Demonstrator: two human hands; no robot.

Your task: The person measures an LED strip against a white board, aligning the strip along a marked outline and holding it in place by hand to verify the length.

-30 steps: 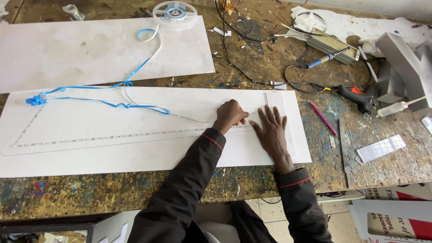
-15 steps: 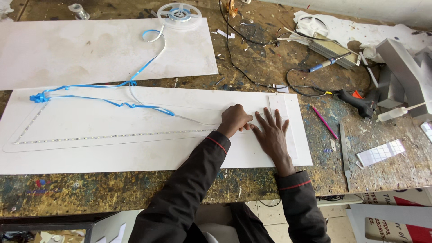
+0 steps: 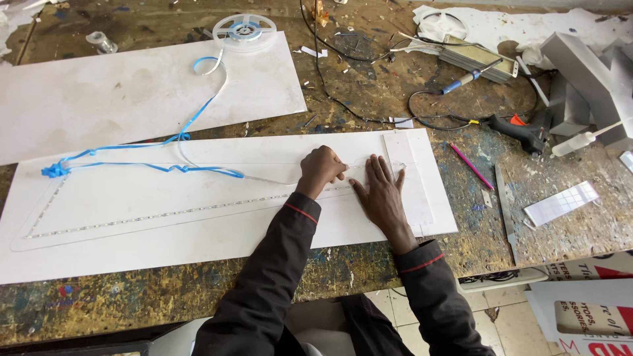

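White board lies across the paint-stained tabletop, with a thin strip of tiny lights running along a clear panel outline. The left hand has crept slightly rightward since a second ago, its fingers curled shut and pinching the strip against the board. The right hand stays flat, fingers spread open, pressing beside it. Blue backing tape trails off to a reel at the far edge. The strip seems to be going down bit by bit.
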